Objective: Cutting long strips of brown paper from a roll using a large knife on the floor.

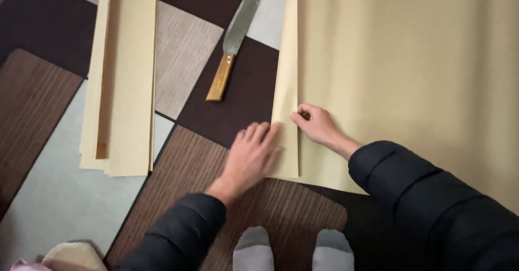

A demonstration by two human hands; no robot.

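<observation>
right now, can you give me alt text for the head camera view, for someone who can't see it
Seen from above, a person's left hand presses flat on the folded edge of a large tan paper sheet on a patterned floor while the right hand pinches the fold. A wooden-handled knife and a stack of cut paper strips lie to the left.

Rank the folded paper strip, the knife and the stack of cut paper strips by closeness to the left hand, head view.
1. Folded paper strip: under the left hand fingertips, on its right.
2. Knife: on the floor beyond it.
3. Stack of cut paper strips: far left.
</observation>
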